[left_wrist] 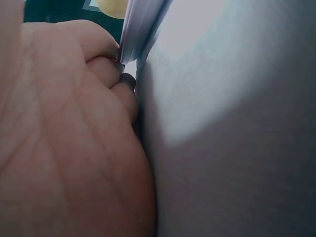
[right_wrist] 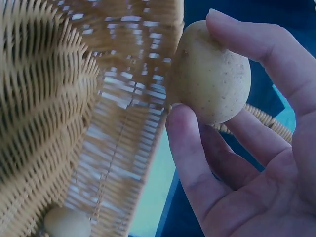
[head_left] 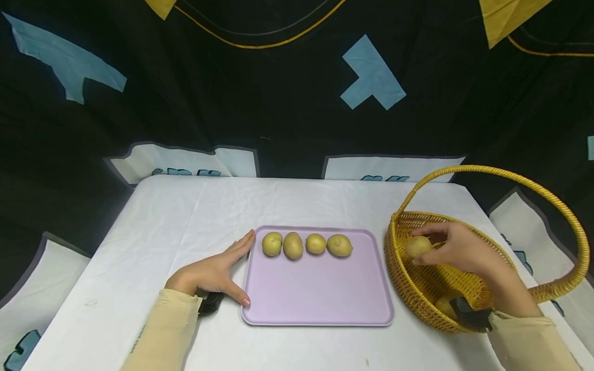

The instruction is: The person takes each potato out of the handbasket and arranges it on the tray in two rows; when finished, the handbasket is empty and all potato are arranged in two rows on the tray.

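Observation:
My right hand (head_left: 464, 250) pinches a potato (head_left: 418, 247) between thumb and fingers, over the wicker basket (head_left: 402, 275). The right wrist view shows that round, pale yellow potato (right_wrist: 210, 74) up close beside the basket's woven wall. Another potato (right_wrist: 67, 222) lies inside the basket, partly covered by my wrist in the head view. My left hand (head_left: 211, 273) rests at the left edge of a lilac tray (head_left: 320, 293), thumb and fingers spread along its rim. Several potatoes stand in a row near the tray's far edge, the rightmost potato (head_left: 340, 246) lying sideways.
The basket's tall arched handle (head_left: 524, 178) rises above the right side and leans outward. A white cloth (head_left: 223, 201) covers the table. Behind it hangs a black curtain (head_left: 287, 108) with blue and yellow patches.

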{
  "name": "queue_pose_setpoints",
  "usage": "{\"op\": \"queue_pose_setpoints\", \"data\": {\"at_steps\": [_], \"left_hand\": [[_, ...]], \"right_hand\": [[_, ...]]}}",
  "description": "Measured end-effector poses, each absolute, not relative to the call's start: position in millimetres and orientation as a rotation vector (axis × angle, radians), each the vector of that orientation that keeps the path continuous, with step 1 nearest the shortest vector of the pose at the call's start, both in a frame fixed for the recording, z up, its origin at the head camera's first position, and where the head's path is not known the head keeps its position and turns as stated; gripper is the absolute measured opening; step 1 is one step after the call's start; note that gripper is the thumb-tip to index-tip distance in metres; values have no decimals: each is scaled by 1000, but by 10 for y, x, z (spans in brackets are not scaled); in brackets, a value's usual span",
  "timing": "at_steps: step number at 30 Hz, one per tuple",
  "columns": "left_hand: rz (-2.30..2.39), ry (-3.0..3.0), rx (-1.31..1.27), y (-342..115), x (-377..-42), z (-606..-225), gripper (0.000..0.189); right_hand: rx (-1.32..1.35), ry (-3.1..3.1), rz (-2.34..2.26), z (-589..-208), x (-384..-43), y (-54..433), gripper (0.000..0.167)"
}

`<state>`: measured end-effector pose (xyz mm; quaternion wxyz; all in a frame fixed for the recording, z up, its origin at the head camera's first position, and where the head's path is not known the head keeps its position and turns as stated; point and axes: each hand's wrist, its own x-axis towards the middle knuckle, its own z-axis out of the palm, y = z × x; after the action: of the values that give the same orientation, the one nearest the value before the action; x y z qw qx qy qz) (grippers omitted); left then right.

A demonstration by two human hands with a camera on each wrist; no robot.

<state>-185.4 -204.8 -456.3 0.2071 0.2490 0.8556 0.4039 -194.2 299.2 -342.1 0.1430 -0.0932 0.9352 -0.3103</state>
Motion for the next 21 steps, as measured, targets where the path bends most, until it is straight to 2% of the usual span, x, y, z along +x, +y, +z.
{"op": "queue_pose_setpoints", "data": {"at_steps": [21], "left_hand": [[1136,2372,691,-2054,-1853,-4557,145]], "right_hand": [[-460,2648,-1116,-3551,-1911,2422,54]]}}
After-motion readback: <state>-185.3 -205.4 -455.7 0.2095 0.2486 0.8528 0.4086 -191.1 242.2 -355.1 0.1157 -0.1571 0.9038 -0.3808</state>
